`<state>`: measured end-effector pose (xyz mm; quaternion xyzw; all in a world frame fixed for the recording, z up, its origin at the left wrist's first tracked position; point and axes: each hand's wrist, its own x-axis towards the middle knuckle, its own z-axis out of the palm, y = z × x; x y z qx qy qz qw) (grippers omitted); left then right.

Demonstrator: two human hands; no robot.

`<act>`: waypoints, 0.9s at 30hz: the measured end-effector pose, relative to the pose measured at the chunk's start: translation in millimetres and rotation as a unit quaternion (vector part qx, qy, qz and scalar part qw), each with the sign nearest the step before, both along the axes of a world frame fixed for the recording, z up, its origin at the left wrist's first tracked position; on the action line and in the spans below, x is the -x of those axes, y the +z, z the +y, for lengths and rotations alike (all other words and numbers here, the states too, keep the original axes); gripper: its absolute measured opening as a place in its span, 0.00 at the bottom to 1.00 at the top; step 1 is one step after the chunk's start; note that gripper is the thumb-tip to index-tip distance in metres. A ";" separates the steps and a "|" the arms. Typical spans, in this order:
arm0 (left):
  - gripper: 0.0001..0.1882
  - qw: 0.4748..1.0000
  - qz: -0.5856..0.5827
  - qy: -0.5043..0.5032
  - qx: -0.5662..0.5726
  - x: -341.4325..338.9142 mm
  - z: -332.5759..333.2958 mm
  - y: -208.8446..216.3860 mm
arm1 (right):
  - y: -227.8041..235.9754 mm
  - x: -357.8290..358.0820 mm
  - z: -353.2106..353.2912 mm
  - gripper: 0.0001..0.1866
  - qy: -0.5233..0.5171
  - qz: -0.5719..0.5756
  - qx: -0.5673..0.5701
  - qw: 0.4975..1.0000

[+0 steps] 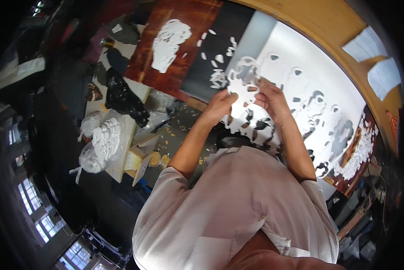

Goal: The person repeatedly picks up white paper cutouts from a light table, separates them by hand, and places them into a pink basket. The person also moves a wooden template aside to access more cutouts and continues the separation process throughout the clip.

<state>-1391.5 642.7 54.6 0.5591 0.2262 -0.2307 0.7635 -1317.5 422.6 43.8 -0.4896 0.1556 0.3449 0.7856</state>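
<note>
Between my hands is a white sheet with many cut-out holes (243,108), held up at the front edge of the table. My left hand (221,105) is closed on its left edge, thumb on top. Around its right side my right hand (274,100) is closed, with the fingertips near one of the holes. The sheet's lower part hangs toward my lap. Beyond and to the right, a larger white sheet with similar cut-outs (296,92) lies on the table. Small white offcuts (217,78) are scattered on a dark mat (211,49) just left of the held sheet.
A stack of white cut pieces (168,47) rests on a reddish-brown board (141,58). White scraps (357,159) are heaped at the far right. To the left are clear bags of white pieces (104,146) and a black plastic bag (123,99). Yellowish bits dot the floor (181,135).
</note>
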 end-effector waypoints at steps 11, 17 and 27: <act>0.16 0.955 -0.167 -0.025 -0.246 -97.9 193.7 86.9 | 25.0 -14.5 37.7 0.22 0.030 -0.029 0.037 0.998; 0.16 0.955 -0.184 0.017 -0.232 -133.9 268.0 94.1 | 1.1 13.7 4.2 0.16 0.003 -0.009 0.053 0.999; 0.25 0.688 -0.255 0.060 -0.677 -86.1 225.0 -13.3 | 22.4 39.1 -86.4 0.14 -0.057 -0.105 0.191 0.974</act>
